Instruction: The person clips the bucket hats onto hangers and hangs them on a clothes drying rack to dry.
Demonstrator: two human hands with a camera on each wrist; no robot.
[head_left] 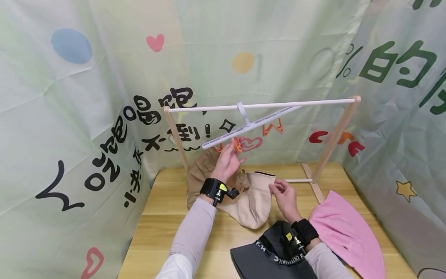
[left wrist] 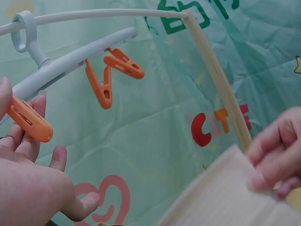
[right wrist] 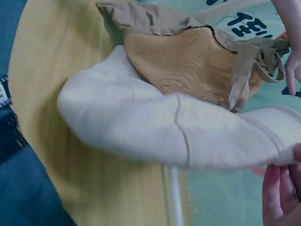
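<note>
My left hand (head_left: 227, 162) is raised to the pale hanger (head_left: 258, 124) and pinches an orange clip (left wrist: 31, 120) on its lower, left half. With thumb and fingertips my right hand (head_left: 285, 197) pinches the edge of a cream hat (head_left: 256, 197), which is held up off the table, below and right of the left hand. Behind the cream hat is a tan hat (head_left: 200, 174) with a strap, close under the hanger's low end; whether a clip grips it is hidden. Two more orange clips (left wrist: 100, 87) dangle from the hanger's higher half.
The tilted hanger hooks over a white rod (head_left: 299, 103) on a wooden-legged rack (head_left: 336, 139). A dark grey hat (head_left: 251, 255) lies under the right forearm on the wooden table (head_left: 150, 232), with a pink hat (head_left: 348, 232) to its right. Printed cloth (head_left: 115, 77) hangs behind.
</note>
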